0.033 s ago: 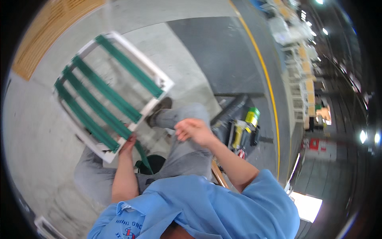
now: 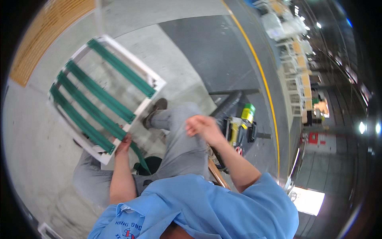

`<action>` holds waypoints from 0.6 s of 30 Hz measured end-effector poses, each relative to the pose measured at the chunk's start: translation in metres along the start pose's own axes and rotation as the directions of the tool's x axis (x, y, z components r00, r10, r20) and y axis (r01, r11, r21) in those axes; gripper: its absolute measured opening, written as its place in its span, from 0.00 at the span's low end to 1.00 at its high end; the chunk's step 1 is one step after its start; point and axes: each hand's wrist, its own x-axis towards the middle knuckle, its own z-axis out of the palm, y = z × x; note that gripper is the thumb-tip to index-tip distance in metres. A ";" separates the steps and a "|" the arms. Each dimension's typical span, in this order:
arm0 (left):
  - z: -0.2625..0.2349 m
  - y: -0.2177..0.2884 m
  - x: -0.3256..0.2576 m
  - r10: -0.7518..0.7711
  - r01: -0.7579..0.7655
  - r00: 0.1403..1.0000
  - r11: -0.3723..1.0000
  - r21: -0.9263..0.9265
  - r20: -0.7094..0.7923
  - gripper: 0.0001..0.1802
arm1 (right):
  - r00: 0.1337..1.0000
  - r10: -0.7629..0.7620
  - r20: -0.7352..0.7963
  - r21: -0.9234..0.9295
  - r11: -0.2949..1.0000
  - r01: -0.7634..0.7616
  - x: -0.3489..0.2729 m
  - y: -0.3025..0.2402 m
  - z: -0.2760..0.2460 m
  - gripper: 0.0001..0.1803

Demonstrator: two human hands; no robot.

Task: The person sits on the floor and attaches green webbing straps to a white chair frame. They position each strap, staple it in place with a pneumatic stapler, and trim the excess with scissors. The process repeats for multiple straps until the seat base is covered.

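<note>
A white rectangular seat frame (image 2: 104,157) is tilted over my lap at the left, with several green webbing straps (image 2: 104,108) stretched across it. My left hand (image 2: 124,144) grips its near rail, at the end of one strap; part of the fingers is hidden behind the rail. From beside that hand a loose green strap end (image 2: 138,154) hangs toward a dark green round thing (image 2: 153,164) between my legs. Above my right thigh, apart from the frame, my right hand (image 2: 202,128) is closed with curled fingers. What those fingers hold, if anything, cannot be made out.
On the floor at my right, a yellow-green can (image 2: 248,112) and several tools (image 2: 234,133) lie beside a black bag-like thing (image 2: 229,105). A wooden bar (image 2: 217,174) is near my right hip. Slatted wood panels (image 2: 43,44) lie far left; white-framed furniture (image 2: 294,79) lines the right.
My right hand has shifted right, away from the frame. The frame and my left hand sit slightly further left and lower in the picture; the view itself has also shifted a little.
</note>
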 end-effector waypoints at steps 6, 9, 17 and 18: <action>0.027 -0.015 0.003 -0.093 0.093 0.996 0.995 -0.039 -0.001 0.14 | 0.618 -0.031 -0.785 -0.536 0.533 -0.654 -0.097 0.121 -0.214 0.22; 0.029 -0.011 0.001 -0.182 0.168 0.980 0.974 -0.149 -0.080 0.13 | 0.675 0.370 -0.638 -0.167 0.789 -0.591 -0.098 0.159 -0.233 0.17; 0.032 -0.001 -0.012 -0.013 0.014 0.999 0.999 -0.030 0.045 0.14 | 0.626 -0.174 -0.760 -0.404 0.881 -0.245 -0.076 0.151 -0.191 0.26; 0.036 -0.001 -0.015 -0.019 0.020 0.999 0.999 -0.033 0.035 0.14 | 0.635 -0.263 -0.726 -0.471 0.864 -0.180 -0.079 0.139 -0.182 0.27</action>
